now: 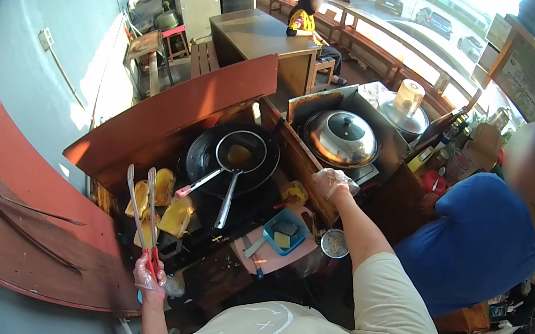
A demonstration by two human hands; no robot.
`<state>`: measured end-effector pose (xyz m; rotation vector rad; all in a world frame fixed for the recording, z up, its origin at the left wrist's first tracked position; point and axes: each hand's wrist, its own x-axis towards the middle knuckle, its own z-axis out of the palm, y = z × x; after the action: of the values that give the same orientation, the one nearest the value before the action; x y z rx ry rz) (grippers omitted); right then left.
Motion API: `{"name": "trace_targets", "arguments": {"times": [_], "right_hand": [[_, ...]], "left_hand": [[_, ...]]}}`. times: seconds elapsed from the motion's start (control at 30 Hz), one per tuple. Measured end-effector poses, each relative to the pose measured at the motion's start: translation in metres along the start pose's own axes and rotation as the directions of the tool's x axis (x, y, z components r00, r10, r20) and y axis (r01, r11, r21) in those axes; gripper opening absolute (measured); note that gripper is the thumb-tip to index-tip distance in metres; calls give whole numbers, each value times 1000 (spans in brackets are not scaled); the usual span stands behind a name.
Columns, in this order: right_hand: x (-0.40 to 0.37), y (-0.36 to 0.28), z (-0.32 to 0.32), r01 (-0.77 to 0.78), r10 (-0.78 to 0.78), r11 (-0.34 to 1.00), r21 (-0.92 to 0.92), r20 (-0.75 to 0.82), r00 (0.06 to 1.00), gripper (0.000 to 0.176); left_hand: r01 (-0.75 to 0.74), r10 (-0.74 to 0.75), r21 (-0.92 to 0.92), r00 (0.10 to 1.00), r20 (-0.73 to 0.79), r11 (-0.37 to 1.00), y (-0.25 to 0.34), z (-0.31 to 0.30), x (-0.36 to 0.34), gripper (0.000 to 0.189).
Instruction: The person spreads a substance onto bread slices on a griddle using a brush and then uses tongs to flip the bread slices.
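Observation:
My left hand (150, 273), in a clear plastic glove, is closed round the red handles of metal tongs (149, 218). The tongs point up, over yellow-topped bread slices (176, 215) at the left of the stove. My right hand (335, 183), also gloved, lies at the wooden edge near the lidded pan (341, 137); its fingers are blurred and I cannot make out whether they hold anything. Between my hands a black wok (198, 155) holds a strainer (242, 151). A blue container (285, 232) with a yellow block sits on a pink board (255, 239).
A person in a blue shirt (482, 238) stands close at the right. Another person (302, 24) sits by the wooden table (249, 22) behind. A red panel (186, 104) borders the stove. A small metal bowl (334, 243) stands near my right forearm.

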<state>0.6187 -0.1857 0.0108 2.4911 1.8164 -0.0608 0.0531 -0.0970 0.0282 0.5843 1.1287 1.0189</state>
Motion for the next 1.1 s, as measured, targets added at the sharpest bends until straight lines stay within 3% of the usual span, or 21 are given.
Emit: {"name": "trace_targets", "arguments": {"times": [0.1,0.17,0.23,0.33,0.37,0.4,0.47,0.5,0.53,0.57,0.6,0.63,0.7,0.77,0.83,0.9,1.1], "right_hand": [[5,3,13,-19,21,997,-69,24,999,24],[1,-3,-20,36,-32,999,-24,160,987,27],[9,-8,-60,69,-62,995,-78,92,994,29],[19,-9,-180,-97,129,987,130,-265,956,31],[69,19,-175,-89,94,996,30,-387,917,33],[49,6,-247,-67,248,915,399,-421,872,37],[63,10,-314,-10,255,926,377,-608,751,42],[81,11,-347,-133,411,851,508,-487,771,44],[96,14,-381,-244,472,814,528,-356,806,51],[52,-13,-427,-242,462,778,579,-268,845,54],[43,-20,-440,-183,382,872,455,-396,835,44],[56,-18,-450,-229,368,912,340,-434,822,40],[66,-14,-477,-270,384,894,357,-303,872,52],[111,1,-484,-231,283,953,195,-309,908,50],[80,-4,-496,-232,349,898,374,-284,893,52],[112,9,-492,-263,411,884,386,-374,831,52],[116,24,-493,-253,369,912,323,-380,848,48]], "left_hand": [[-7,8,23,1000,-20,1000,0,-1,-3,29],[-32,32,13,999,-22,999,0,0,-1,29],[-54,54,19,999,9,998,-1,-9,3,30],[-58,58,-6,998,12,998,2,-4,-7,29],[-61,61,-1,998,7,998,1,-4,-13,29],[-71,71,-26,997,-6,997,0,-1,-15,28],[-92,91,-48,995,-30,995,0,4,-24,28],[-98,96,-50,995,-42,994,-2,7,-30,28],[-106,103,-56,993,-54,993,-5,12,-35,27],[-119,115,-59,991,-69,991,-7,13,-43,27],[-127,123,-42,989,-83,991,-10,18,-49,27],[-135,133,-23,987,-94,991,-10,23,-54,26],[-145,141,-29,984,-113,989,-13,29,-68,24],[-128,120,-56,984,-134,990,-17,35,-79,23],[-122,110,-89,985,-132,989,-20,36,-90,22],[-136,122,-82,981,-152,987,-24,37,-98,22],[-118,99,-124,984,-150,985,-39,27,-110,20]]}}
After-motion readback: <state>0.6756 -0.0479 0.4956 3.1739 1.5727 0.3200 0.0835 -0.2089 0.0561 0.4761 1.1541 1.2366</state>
